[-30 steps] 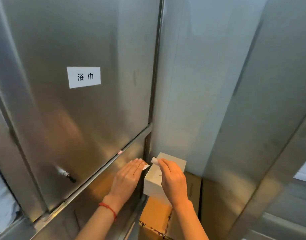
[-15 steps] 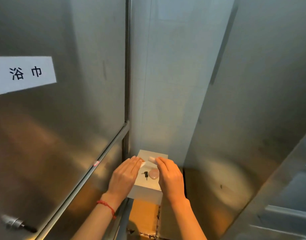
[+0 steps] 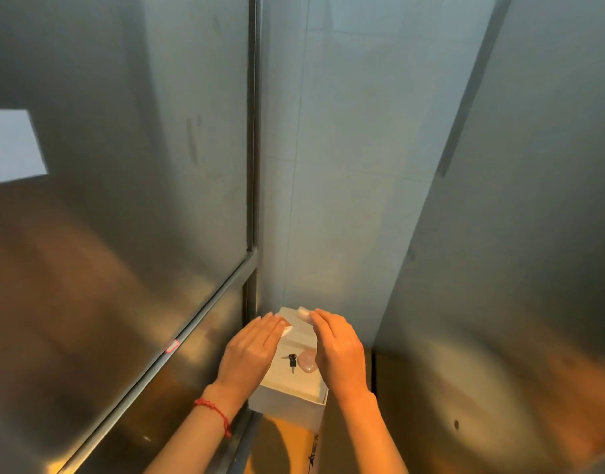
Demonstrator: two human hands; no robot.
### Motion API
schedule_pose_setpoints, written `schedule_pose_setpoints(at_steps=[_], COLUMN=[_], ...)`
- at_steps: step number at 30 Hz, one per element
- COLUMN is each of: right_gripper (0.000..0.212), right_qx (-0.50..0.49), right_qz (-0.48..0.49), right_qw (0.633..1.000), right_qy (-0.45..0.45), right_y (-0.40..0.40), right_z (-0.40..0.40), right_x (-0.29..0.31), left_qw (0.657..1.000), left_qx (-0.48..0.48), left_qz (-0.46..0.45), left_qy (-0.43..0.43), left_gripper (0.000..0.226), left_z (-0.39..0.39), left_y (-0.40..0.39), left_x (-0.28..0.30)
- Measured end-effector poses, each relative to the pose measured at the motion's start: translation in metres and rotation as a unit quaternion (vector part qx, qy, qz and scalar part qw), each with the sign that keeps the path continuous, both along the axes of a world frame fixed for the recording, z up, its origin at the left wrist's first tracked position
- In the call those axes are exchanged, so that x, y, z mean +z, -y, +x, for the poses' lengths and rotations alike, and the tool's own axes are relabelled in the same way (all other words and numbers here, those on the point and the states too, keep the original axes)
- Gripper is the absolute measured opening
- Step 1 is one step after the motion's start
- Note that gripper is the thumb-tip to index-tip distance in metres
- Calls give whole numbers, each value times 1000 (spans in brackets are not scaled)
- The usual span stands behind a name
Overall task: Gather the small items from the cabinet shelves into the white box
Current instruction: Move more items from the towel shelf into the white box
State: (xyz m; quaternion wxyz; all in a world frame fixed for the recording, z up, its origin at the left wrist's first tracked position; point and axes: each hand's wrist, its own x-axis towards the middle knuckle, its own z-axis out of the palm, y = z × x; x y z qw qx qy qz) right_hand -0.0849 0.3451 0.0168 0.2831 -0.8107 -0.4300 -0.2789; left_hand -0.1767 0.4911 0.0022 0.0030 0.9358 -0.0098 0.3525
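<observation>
Both hands are over the small white cardboard box (image 3: 287, 401), which sits low between a brushed-steel cabinet door (image 3: 123, 200) on the left and a steel panel (image 3: 516, 234) on the right, apparently resting on a brown cardboard carton (image 3: 291, 443). The left hand (image 3: 250, 354), with a red string bracelet (image 3: 214, 410) at the wrist, lies flat with straight fingers along the box's left rim, touching a small white piece (image 3: 287, 331) at its fingertips; whether that is a flap of the box or a loose item I cannot tell. The right hand (image 3: 338, 354) reaches over the right rim, and its grip seems to pinch a small white rounded object (image 3: 304, 313) at the fingertips above the far edge of the box, though the thumb is hidden, so the pinch is a judgement. Inside the box, on its floor, lie a small black-headed key (image 3: 292, 360) and, just beside it, a pale pink rounded stone-like piece (image 3: 309, 365), partly covered by the right hand. The step in hand looks like depositing: the white object is being brought over the opening while the left hand steadies the box. The next move calls for releasing the piece over the bare floor, then reaching back to the shelves, which are out of view here, for whatever remains.
</observation>
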Motion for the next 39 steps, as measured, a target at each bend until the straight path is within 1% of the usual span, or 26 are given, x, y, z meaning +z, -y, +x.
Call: schedule_pose_setpoints(at_steps=[9, 18, 22, 28, 32, 35, 39], right_gripper=[53, 60, 58, 62, 60, 56, 58], right_qx=[21, 18, -4, -28, -44, -51, -57], right_qz=[11, -10, -17, -37, -47, -48, -53], right_qw=[1000, 1000, 1000, 998, 996, 995, 995], right_qy=[11, -9, -14, -45, -66, -68, -67], right_y=[1, 3, -4, -16, -25, -32, -42], right_z=[46, 73, 85, 101, 111, 115, 124], right_x=[-4, -14, -17, -28, -37, -45, -55], left_qw=[1000, 1000, 1000, 999, 998, 998, 997], left_qx=[17, 9, -2, -26, -32, -42, -44], left_qz=[-4, -9, -19, -27, -30, -33, -39], left_qy=[7, -5, -12, -27, -40, -45, -59], left_gripper=[67, 69, 69, 65, 67, 66, 67], left_z=[46, 79, 97, 120, 133, 141, 152], left_y=[3, 5, -5, -26, -38, -45, -56], left_x=[-4, -13, -17, -29, -39, -49, -62])
